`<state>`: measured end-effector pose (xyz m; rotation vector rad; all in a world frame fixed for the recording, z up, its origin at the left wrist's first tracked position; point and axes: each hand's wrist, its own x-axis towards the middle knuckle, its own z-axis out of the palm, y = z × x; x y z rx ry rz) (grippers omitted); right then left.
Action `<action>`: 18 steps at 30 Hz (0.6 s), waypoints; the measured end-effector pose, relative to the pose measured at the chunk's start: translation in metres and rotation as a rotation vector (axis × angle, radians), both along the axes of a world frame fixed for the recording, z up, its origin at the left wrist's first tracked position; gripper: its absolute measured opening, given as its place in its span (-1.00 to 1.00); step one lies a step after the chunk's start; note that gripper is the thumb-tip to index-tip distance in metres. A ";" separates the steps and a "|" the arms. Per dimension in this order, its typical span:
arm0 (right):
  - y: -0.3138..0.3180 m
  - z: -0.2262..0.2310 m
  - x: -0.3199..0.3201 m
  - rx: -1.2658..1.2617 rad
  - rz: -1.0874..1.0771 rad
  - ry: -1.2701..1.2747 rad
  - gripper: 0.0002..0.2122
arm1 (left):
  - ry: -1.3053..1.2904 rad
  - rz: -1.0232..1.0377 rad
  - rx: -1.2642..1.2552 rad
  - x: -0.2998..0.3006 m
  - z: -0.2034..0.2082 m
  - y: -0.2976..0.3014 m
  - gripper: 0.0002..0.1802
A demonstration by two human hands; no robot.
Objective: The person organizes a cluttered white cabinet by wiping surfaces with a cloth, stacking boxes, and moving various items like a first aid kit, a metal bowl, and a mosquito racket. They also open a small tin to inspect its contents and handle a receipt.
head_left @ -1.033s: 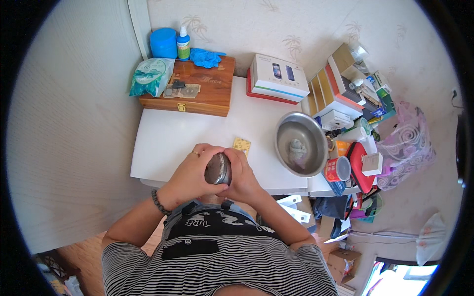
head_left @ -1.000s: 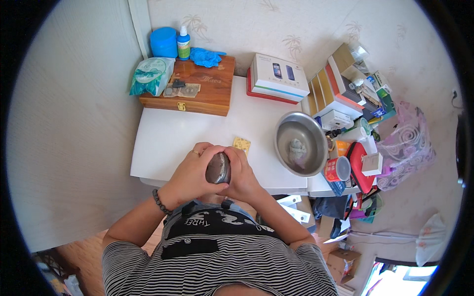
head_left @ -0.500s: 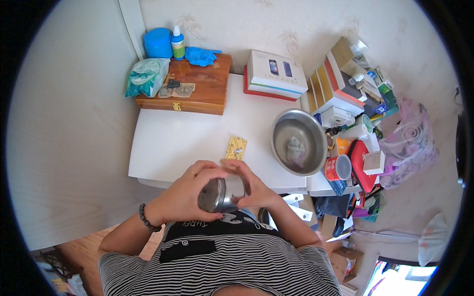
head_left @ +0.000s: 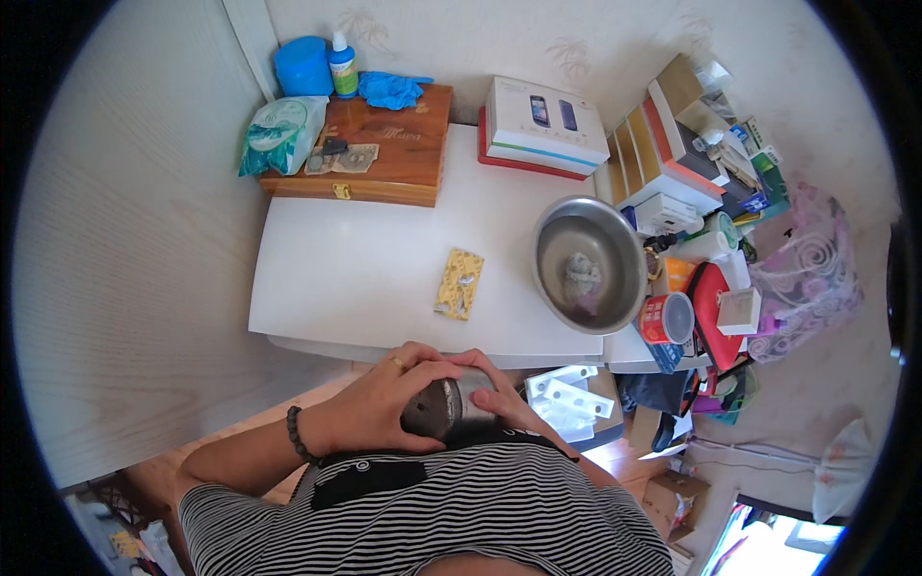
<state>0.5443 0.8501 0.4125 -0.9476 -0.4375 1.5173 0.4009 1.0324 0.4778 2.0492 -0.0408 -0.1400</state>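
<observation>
A shiny, rounded metal canister (head_left: 469,408) lies on its side close to my body, just off the table's front edge. One end of it is darker grey, with a small mark and a bright rim. My left hand (head_left: 370,408) curls round that darker end, the thumb underneath. From the other side my right hand (head_left: 504,394) grips the shiny body; its palm is partly hidden. On the white table (head_left: 336,269), beyond my hands, rests a flat yellow patterned packet (head_left: 459,284) with small silvery bits on it.
To the right stands a steel bowl (head_left: 545,288) with a crumpled greenish bundle (head_left: 581,278) inside. A wooden box (head_left: 403,158) is at the back left, a white phone box (head_left: 509,134) behind. Cartons, a red-labelled tub (head_left: 655,320) and a red case (head_left: 706,307) crowd the right side.
Both hands have drawn the canister down toward my body, away from the yellow packet, which now shows whole. Both keep their hold. The view has shifted slightly.
</observation>
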 end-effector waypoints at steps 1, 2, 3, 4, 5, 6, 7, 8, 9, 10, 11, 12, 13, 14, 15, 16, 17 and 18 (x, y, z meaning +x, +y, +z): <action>-0.001 -0.002 -0.001 -0.012 -0.018 0.036 -0.39 | -0.012 -0.003 -0.002 0.000 0.000 -0.001 -0.08; -0.002 -0.003 -0.002 -0.025 -0.035 0.072 -0.39 | -0.002 0.014 -0.004 -0.002 -0.001 -0.002 -0.06; -0.002 -0.005 -0.002 -0.012 -0.066 0.065 -0.39 | -0.002 0.028 -0.001 -0.001 0.001 -0.001 -0.04; -0.001 -0.007 -0.002 0.000 -0.096 0.057 -0.40 | -0.002 0.042 0.003 0.001 0.002 -0.001 -0.03; 0.000 -0.009 -0.001 0.013 -0.126 0.050 -0.40 | -0.019 0.060 -0.007 0.003 0.001 0.000 -0.01; 0.000 -0.011 -0.001 -0.016 -0.144 0.055 -0.38 | -0.027 0.078 -0.025 0.004 -0.004 -0.001 0.01; 0.002 -0.013 -0.001 -0.013 -0.153 0.080 -0.35 | -0.034 0.098 -0.042 0.004 -0.007 -0.002 0.02; 0.007 -0.016 -0.001 -0.011 -0.162 0.104 -0.31 | -0.034 0.101 -0.055 0.005 -0.008 -0.001 0.03; 0.010 -0.018 0.001 -0.012 -0.174 0.124 -0.27 | -0.037 0.101 -0.071 0.007 -0.006 0.001 0.04; 0.012 -0.020 0.003 0.008 -0.167 0.127 -0.27 | -0.041 0.102 -0.087 0.009 -0.006 0.003 0.05; 0.014 -0.021 0.004 0.034 -0.170 0.193 -0.29 | -0.004 0.146 -0.220 0.009 -0.007 0.005 0.05; 0.019 -0.021 0.007 0.069 -0.170 0.257 -0.30 | 0.030 0.190 -0.346 0.009 -0.007 0.009 0.04; 0.022 -0.021 0.009 0.104 -0.170 0.321 -0.32 | 0.065 0.234 -0.470 0.009 -0.007 0.013 0.04; 0.022 -0.019 0.010 0.086 -0.172 0.414 -0.30 | 0.041 0.264 -0.498 0.009 -0.005 0.016 0.09; 0.027 -0.017 0.011 0.113 -0.176 0.415 -0.29 | 0.006 0.297 -0.574 0.009 -0.007 0.020 0.11; 0.032 -0.014 0.012 0.140 -0.179 0.416 -0.28 | -0.028 0.330 -0.650 0.010 -0.010 0.025 0.13; 0.037 -0.012 0.014 0.168 -0.182 0.416 -0.27 | -0.063 0.363 -0.727 0.011 -0.012 0.028 0.16; 0.040 -0.017 0.017 0.176 -0.170 0.388 -0.20 | -0.084 0.408 -0.711 0.014 -0.009 0.028 0.23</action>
